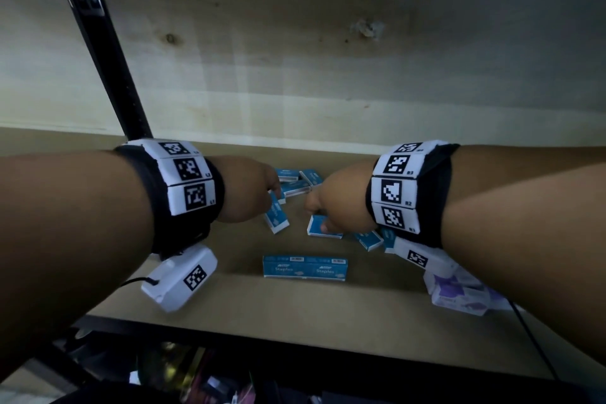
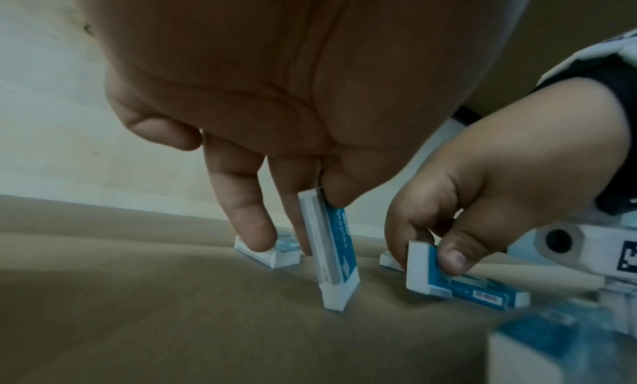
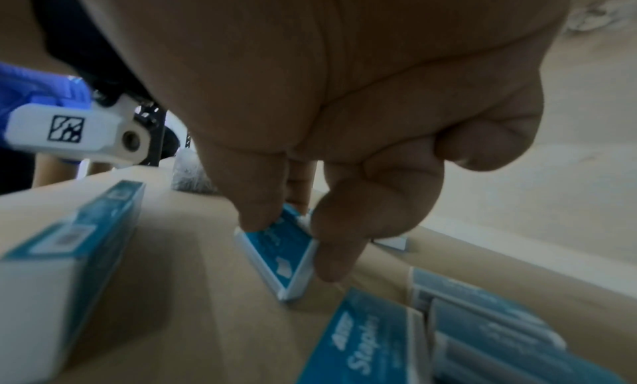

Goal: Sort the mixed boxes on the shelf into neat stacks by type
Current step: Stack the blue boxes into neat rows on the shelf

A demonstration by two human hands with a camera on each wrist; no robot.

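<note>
Small blue-and-white staples boxes lie scattered on a tan shelf board [image 1: 229, 311]. My left hand [image 1: 259, 190] pinches one blue box [image 1: 276, 217] [image 2: 336, 251] between thumb and fingers; the box stands tilted on one end. My right hand [image 1: 328, 207] [image 2: 458, 226] grips a second blue box [image 1: 321, 226] [image 2: 458, 283] [image 3: 279, 251], tipped up on its edge against the board. Two blue boxes [image 1: 305, 267] sit end to end in a row nearer the front. More blue boxes [image 1: 296, 182] lie loose behind both hands.
Purple-and-white boxes [image 1: 459, 295] are piled at the right, under my right forearm. More blue boxes [image 1: 370, 239] [image 3: 372, 343] lie just right of the right hand. A black upright post [image 1: 108, 52] stands at the back left. The wooden back wall [image 1: 328, 59] is close behind.
</note>
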